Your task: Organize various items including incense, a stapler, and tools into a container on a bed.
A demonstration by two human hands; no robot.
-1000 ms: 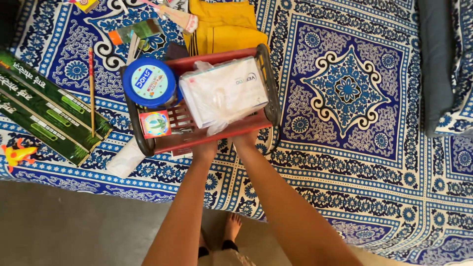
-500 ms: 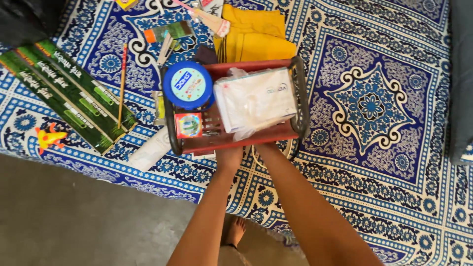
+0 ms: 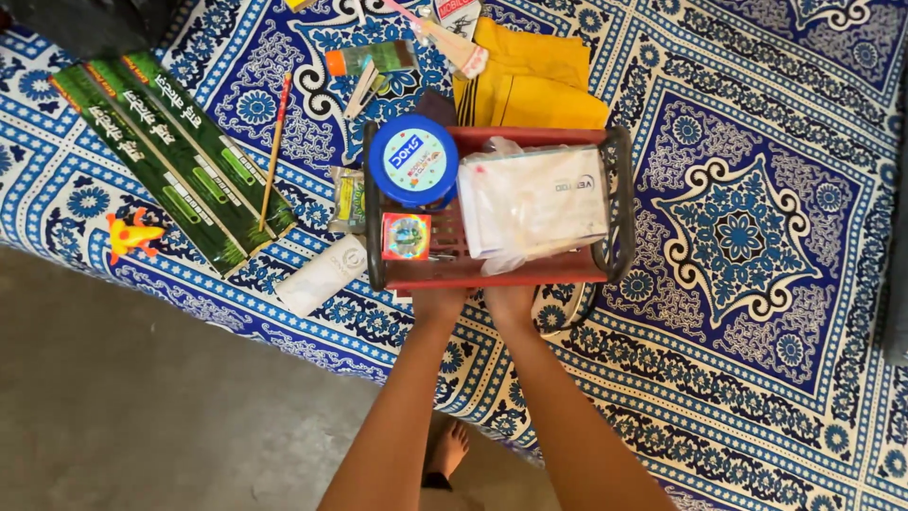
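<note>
1. Left hand (image 3: pixel 441 303) and right hand (image 3: pixel 509 303): fingers concealed beneath the near wall of the red basket (image 3: pixel 492 273); grip not discernible.
2. Yellow cloth (image 3: pixel 530 80): lower part hidden behind the basket.
3. White box (image 3: pixel 534 199): veiled by a clear plastic wrapper.
4. Dark object (image 3: pixel 85 21): cut off by the upper edge.
</note>
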